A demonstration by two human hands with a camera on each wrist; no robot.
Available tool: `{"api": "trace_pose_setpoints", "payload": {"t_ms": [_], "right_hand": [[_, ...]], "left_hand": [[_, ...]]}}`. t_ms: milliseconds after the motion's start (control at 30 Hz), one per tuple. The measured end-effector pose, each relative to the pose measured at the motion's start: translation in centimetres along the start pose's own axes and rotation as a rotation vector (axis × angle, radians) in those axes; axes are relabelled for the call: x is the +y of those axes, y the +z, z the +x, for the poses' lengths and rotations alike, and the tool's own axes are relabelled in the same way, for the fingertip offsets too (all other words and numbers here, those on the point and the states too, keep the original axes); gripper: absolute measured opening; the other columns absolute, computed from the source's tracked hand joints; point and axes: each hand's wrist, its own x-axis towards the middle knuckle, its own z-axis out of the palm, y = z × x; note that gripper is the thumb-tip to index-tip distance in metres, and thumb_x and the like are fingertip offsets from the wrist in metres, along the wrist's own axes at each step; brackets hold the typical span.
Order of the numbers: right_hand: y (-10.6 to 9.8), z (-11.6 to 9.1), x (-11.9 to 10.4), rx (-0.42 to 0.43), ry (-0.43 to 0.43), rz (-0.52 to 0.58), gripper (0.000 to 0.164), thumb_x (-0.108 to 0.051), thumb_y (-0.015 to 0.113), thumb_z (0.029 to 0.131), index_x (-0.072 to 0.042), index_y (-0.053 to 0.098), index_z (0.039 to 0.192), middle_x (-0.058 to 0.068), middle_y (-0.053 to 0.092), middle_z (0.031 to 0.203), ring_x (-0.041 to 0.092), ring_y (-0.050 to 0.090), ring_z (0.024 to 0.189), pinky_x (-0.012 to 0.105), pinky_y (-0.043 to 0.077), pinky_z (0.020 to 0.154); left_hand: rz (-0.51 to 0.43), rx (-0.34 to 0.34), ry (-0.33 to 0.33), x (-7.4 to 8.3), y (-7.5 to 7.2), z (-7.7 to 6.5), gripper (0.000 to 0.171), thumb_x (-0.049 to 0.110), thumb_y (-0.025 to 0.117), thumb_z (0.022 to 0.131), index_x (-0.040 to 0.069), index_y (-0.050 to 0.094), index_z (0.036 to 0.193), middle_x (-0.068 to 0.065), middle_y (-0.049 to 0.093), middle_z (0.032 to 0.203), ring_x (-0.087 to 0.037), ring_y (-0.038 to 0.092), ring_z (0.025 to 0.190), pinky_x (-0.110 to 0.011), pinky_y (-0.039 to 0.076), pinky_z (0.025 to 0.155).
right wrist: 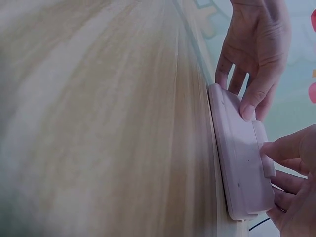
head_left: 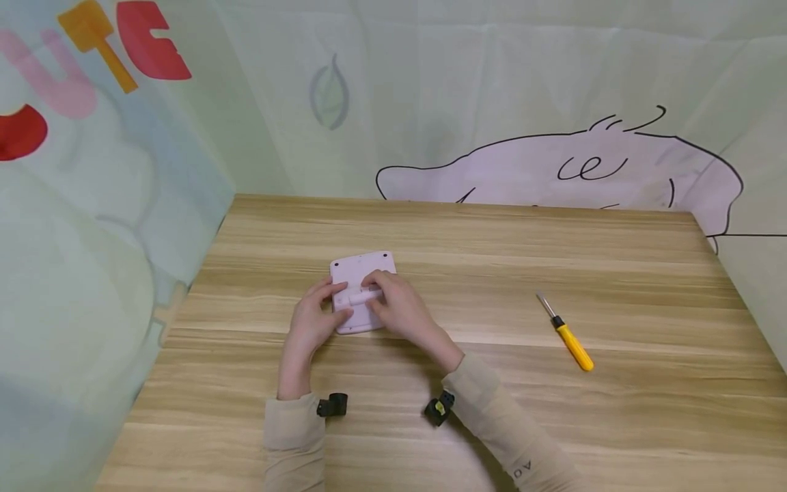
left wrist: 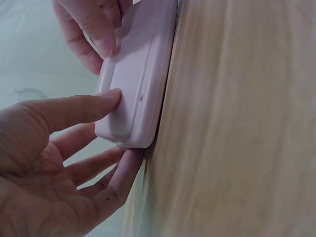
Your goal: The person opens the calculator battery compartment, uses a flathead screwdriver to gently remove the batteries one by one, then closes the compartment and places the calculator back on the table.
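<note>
A flat, pale pink calculator (head_left: 359, 266) lies with its back up on the wooden table, showing small dark feet at its far corners. My left hand (head_left: 309, 320) holds it along the left side, with thumb and fingers spread over the edge. From the right, my right hand (head_left: 404, 309) reaches over the back, its thumb and fingers pinching at a raised light bar (right wrist: 265, 153) across the middle. In the left wrist view, the left thumb presses on the casing while other fingers lie against its side. The keys face down, hidden.
To the right lies a screwdriver (head_left: 572, 344) with a yellow handle, its metal tip pointing away. The wooden table (head_left: 492, 260) ends at a printed cloth backdrop (head_left: 430, 82) behind and on the left. A small black camera sits on each wrist.
</note>
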Motion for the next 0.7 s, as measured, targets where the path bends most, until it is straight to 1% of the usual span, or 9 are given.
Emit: {"api": "trace_pose_setpoints", "payload": {"t_ms": [367,533,700], "right_hand": [[-0.02,0.03,-0.29,0.009,0.025,0.04,0.022,-0.013,0.064,0.091,-0.01,0.06,0.112,0.007,0.067,0.115,0.022,0.06,0.105,0.038,0.05,0.093],[-0.02,0.04,-0.44,0.029,0.018,0.05,0.019,-0.012,0.063,0.091,-0.009,0.06,0.109,0.008,0.068,0.113,0.021,0.061,0.104,0.037,0.05,0.093],[0.04,0.06,-0.52,0.055,0.007,0.068,0.013,-0.013,0.061,0.092,-0.008,0.061,0.104,0.007,0.069,0.107,0.019,0.063,0.099,0.034,0.053,0.09]], "left_hand": [[0.013,0.004,0.004,-0.03,0.05,0.07,0.051,0.01,0.068,0.086,0.006,0.054,0.135,-0.016,0.031,0.156,-0.039,0.024,0.145,-0.056,0.022,0.117],[0.016,0.008,0.005,-0.06,0.09,0.1,0.051,0.01,0.068,0.085,0.006,0.055,0.135,-0.016,0.032,0.156,-0.039,0.025,0.145,-0.056,0.022,0.117],[0.021,0.009,0.0,-0.12,0.13,0.13,0.051,0.01,0.068,0.086,0.007,0.055,0.135,-0.015,0.032,0.156,-0.038,0.025,0.145,-0.055,0.023,0.117]]}}
